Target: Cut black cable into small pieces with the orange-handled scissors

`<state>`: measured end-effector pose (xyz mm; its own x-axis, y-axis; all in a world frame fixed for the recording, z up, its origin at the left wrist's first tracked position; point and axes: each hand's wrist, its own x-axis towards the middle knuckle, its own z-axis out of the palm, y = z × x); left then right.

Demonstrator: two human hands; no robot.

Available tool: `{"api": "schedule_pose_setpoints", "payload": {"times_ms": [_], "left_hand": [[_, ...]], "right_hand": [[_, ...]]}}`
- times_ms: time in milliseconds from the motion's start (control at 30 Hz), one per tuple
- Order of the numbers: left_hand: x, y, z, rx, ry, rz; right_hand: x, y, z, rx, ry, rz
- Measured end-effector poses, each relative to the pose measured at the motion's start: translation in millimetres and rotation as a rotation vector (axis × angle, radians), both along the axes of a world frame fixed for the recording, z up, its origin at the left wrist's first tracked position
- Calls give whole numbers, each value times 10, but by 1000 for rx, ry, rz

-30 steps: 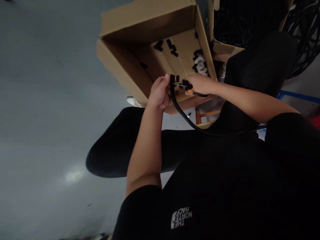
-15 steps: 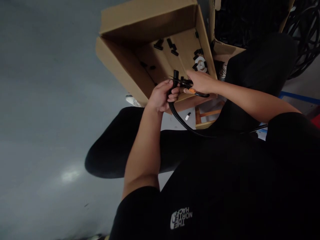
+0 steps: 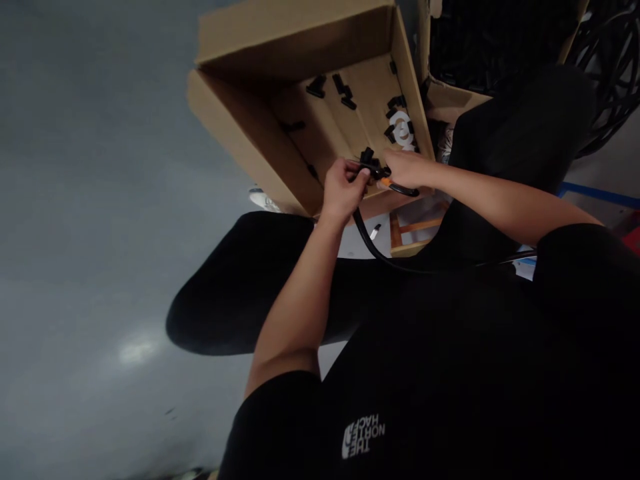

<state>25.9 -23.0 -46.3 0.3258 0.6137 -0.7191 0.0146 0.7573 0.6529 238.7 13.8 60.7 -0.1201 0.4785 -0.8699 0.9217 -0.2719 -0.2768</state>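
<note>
one open box of brown cardboard (image 3: 295, 40) holds a dozen or so short black cylinder pieces (image 3: 349, 103), too overlapped to count exactly, and one flat white ring (image 3: 401, 129) by its right wall. one long, bendy, smooth black tube (image 3: 363, 233) curves up to the box's near edge. there the left hand (image 3: 345, 190) has its thumb and fingers pinched on the tube, with no gap between them. the right hand (image 3: 407, 168), also over the near edge, has its fingers curled round one cutting tool with black and orange handles (image 3: 404, 191); its blades meet the tube just beside the left fingertips. a black stub (image 3: 367, 155) tilts beyond the blades; whether it is joined to the tube i cannot tell. right of the box are one second cardboard carton (image 3: 450, 98) full of dark pieces and one loose tangle of black tubing (image 3: 607, 87). against half a second ago, the left hand is closer to the right, and two pieces by the box's left wall, apart then, now lie together.
</note>
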Motion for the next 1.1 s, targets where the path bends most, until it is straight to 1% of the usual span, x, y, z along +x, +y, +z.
{"api": "schedule_pose_setpoints", "payload": {"times_ms": [100,233,367,433,500,567,633,733,800,867,933,1033,1100], "left_hand": [[-39,34,-30,87,108,1],[-99,83,-22,134,143,-34],[-69,81,112,145,178,-72],[-13,51,196,142,170,-57],[46,11,242,169,162,-33],[76,-12,223,185,156,-22],[55,6,144,134,128,-17],[-75,114,4,-1,83,37],[-192,216,-43,-71,81,79],[-290,327,-39,-118,101,96],[-335,446,-6,-156,142,76],[-285,657,21,-203,222,48],[-215,823,14,-194,257,107]], "right_hand": [[-33,42,41,28,-9,-5],[-30,57,34,43,-12,12],[-4,-3,-16,40,12,20],[3,-32,-33,33,39,19],[5,-42,-41,16,48,17],[10,-28,-48,10,37,21],[21,-7,-60,28,19,41],[47,8,-83,49,26,82],[64,8,-85,27,28,96],[84,12,-63,-8,28,116],[115,24,-13,-32,49,141],[204,17,115,-22,133,127],[278,-49,235,11,210,69]]}}
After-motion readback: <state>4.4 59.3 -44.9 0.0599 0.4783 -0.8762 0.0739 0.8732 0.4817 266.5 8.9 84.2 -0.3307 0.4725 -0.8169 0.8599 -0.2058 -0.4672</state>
